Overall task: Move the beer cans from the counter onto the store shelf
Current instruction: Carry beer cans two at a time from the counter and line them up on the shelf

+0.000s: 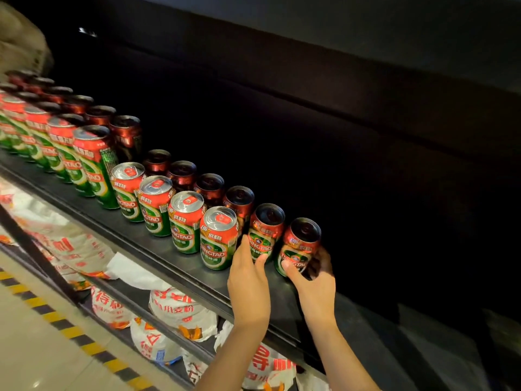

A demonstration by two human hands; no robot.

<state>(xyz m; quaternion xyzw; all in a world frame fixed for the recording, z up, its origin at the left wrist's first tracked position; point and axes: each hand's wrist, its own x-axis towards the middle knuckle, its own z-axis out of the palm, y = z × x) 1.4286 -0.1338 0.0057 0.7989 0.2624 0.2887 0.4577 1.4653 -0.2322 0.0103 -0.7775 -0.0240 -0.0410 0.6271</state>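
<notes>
Two beer cans (265,235) on the shelf (158,249) are held mid-body: left grip (248,273) and right grip (315,275) each curled round one. Rigid, smooth, probably heavy; walls dent if squeezed.

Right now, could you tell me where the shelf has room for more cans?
Bare shelf lies right of the last can, held by the right hand, and in the dark depth behind the rows. Leftward, cans stand packed.

hands (249,280) gripping two cans (298,246), shelf (158,249)

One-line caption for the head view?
Left hand and right hand each grip a Tsingtao can on the dark shelf.
</notes>
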